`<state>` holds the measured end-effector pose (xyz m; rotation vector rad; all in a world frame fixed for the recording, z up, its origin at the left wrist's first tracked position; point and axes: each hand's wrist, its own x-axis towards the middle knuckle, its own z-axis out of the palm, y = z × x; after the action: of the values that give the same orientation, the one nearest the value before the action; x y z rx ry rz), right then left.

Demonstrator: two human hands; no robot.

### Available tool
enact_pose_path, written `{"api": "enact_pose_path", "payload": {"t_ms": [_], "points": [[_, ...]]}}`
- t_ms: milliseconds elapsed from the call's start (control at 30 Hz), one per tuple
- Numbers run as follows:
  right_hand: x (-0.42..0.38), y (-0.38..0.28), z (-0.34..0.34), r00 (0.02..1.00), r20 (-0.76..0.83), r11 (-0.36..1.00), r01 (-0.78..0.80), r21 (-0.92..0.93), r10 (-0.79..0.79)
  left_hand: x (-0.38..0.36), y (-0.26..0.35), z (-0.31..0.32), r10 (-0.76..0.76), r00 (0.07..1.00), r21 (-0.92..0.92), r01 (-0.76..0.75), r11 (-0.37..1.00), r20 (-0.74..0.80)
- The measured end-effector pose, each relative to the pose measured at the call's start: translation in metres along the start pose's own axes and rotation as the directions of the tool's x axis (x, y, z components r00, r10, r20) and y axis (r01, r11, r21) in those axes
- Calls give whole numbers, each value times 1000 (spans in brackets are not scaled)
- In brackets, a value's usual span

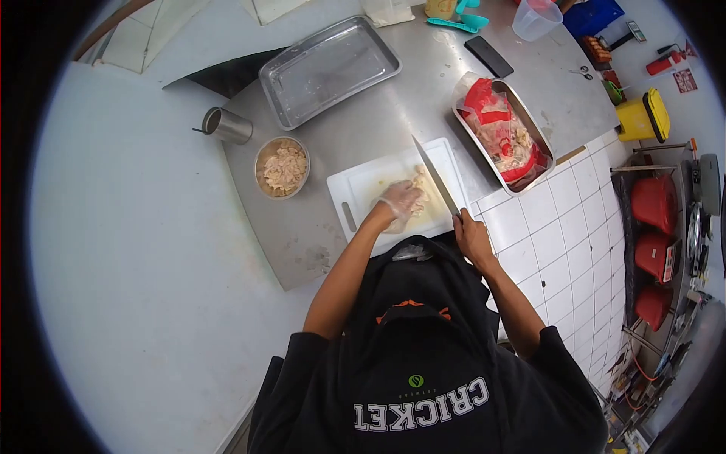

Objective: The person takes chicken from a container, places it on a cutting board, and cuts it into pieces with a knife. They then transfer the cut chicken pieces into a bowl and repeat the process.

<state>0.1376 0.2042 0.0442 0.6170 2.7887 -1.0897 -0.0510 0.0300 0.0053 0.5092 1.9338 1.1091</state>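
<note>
A white cutting board [359,181] lies on the steel table, with small pieces of pale meat [418,203] on it. My left hand [401,202], in a clear glove, rests over the meat, its fingers bent against the pieces. In my right hand [472,236] is the handle of a long knife [437,178], whose blade slants across the board just right of the meat. Left of the board, a round metal bowl [259,165] holds chopped meat. At the right, a steel tray [541,168] holds meat in red and clear plastic packaging.
A shallow metal tray [325,72] lies at the back left, near a steel cup [231,126]. A black phone [488,57], teal scoops [463,23], a clear container [536,20] and scissors [581,72] are farther back. Beyond the table stands a yellow bin [637,118].
</note>
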Motion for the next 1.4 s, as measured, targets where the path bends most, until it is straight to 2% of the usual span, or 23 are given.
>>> {"api": "enact_pose_path", "payload": {"t_ms": [33, 67, 100, 167, 233, 333, 433, 533, 633, 733, 833, 900, 933, 1033, 1133, 1233, 1333, 1367, 1400], "points": [[2, -4, -2, 1000, -14, 999, 15, 33, -14, -4, 28, -1, -178, 981, 99, 170, 980, 78], [1, -5, -3, 999, -24, 997, 27, 68, -25, -8, 20, 8, -86, 996, 278, 78, 957, 16], [2, -2, -1, 999, 45, 1000, 11, 17, -12, -9, 8, 17, 23, 999, 454, -7, 891, -30], [3, 4, -1, 993, 118, 994, 41, -101, -29, -6, -4, 22, 42, 995, 475, 7, 880, -93], [-2, 5, 3, 988, 152, 984, 39, -176, -12, -5, -17, 16, -177, 978, 157, 192, 969, -109], [-1, 3, 9, 992, 126, 973, 27, -231, 2, -20, -44, 7, -176, 979, 127, 188, 974, -101], [5, -1, 17, 994, 108, 967, 19, -254, 9, -40, -35, 4, -234, 972, -18, 233, 972, -25], [3, -11, 11, 991, 134, 971, 15, -238, 18, -32, -41, 16, -236, 965, 284, 258, 923, -111], [-17, -8, -1, 981, 157, 976, 137, -167, -111, -26, -37, 32, -133, 974, 433, 202, 878, -183], [-32, 4, 2, 966, 259, 951, 72, -302, 9, -36, 1, 43, -219, 954, 541, 298, 787, -207], [0, 3, 34, 970, 239, 945, 105, -310, -29, -45, 10, 51, -92, 989, 716, 147, 682, -116], [46, -16, 60, 958, 191, 930, 260, -260, -214, -38, 5, 58, -118, 989, 785, 139, 604, -85], [62, -28, 66, 958, 198, 931, 257, -260, -209, -37, 1, 59, -131, 989, 818, 132, 560, -71], [86, -51, 71, 959, 194, 939, 251, -234, -208, -55, -3, 46, -70, 988, 726, 147, 672, -136], [61, -35, 57, 958, 231, 960, 212, -181, -168, -61, 4, 24, -316, 944, 429, 325, 843, -94], [26, -8, 27, 958, 282, 971, 123, -205, -62, -68, -50, 17, -74, 994, 199, 90, 976, -86], [-3, 15, 5, 973, 232, 968, 58, -244, 0, -64, -13, 2, -217, 972, 228, 231, 946, -84], [-7, 19, 1, 979, 203, 968, 38, -247, 13, -62, 1, 1, -287, 956, -2, 287, 958, -56], [-9, 21, -2, 986, 165, 974, 25, -224, 12, -59, 15, 5, -346, 938, -228, 334, 914, -10]]}}
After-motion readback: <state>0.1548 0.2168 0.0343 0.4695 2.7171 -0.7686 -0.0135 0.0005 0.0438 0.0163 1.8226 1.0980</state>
